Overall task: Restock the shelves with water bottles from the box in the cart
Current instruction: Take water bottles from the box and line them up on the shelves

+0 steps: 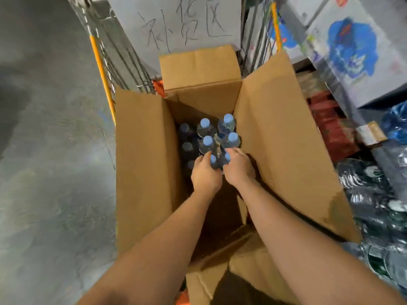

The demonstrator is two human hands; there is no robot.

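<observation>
**newbie_stocker:** So at that point both hands were down in the cardboard box in the cart. The left hand was curled round the neck of one water bottle, and the right hand was wrapped round the bottle next to it. Was that a decent way to pull them?

**aisle9_vet:** Looked fine to me. Both of those bottles sat at the 6 o'clock edge of the cluster, nearest the person, so they were the sensible pair to take first. The other blue-capped bottles stood upright toward 12 o'clock, packed tight and touching each other.

**newbie_stocker:** Anything you'd have changed?

**aisle9_vet:** I'd have gripped lower than the cap, since necks get slippery, and lifted straight up so the neighbours didn't tip. The open flaps at 3 and 9 o'clock stood tall, so the bottles needed to clear those before swinging out.

**newbie_stocker:** And the shelves?

**aisle9_vet:** Couldn't see them in that view, only shrink-wrapped packs piled off at 3 o'clock. There was plenty left in the box, so I'd guess the job was nowhere near done.
</observation>
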